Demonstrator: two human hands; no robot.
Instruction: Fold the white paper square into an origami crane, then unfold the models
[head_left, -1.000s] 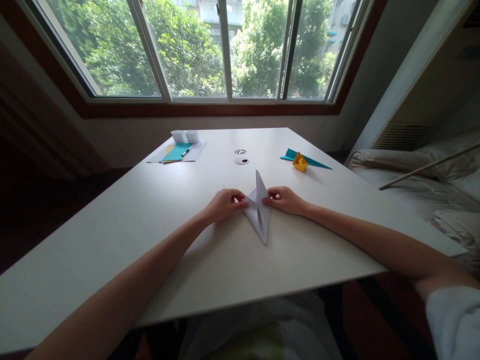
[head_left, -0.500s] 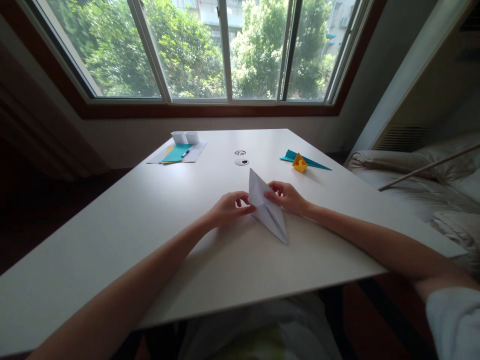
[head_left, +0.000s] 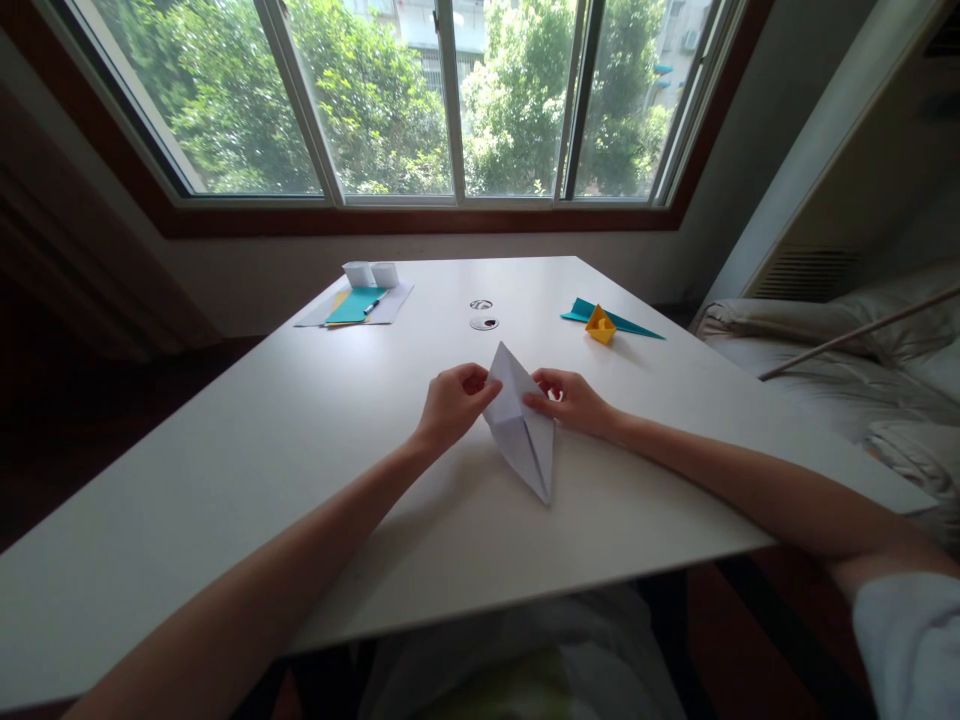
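A sheet of white paper folded into a long diamond [head_left: 519,425] is held just over the middle of the table. Its upper tip points away from me and its lower tip points toward me; a crease or slit runs down the lower half. My left hand [head_left: 456,398] pinches the left edge, thumb on top. On the opposite edge, my right hand [head_left: 571,400] grips the paper between thumb and curled fingers. The fingertips beneath the paper are hidden.
On the white table [head_left: 225,470], a teal paper plane [head_left: 634,325] and a yellow paper boat [head_left: 600,326] lie at the far right. Far left are teal paper [head_left: 352,305], a pen [head_left: 374,302] and white folded paper boxes [head_left: 358,275]. Round inserts [head_left: 484,323] sit mid-table.
My left hand has moved up and now pinches the paper's left edge. The folded paper has turned slightly, its lower tip swinging left and toward me.
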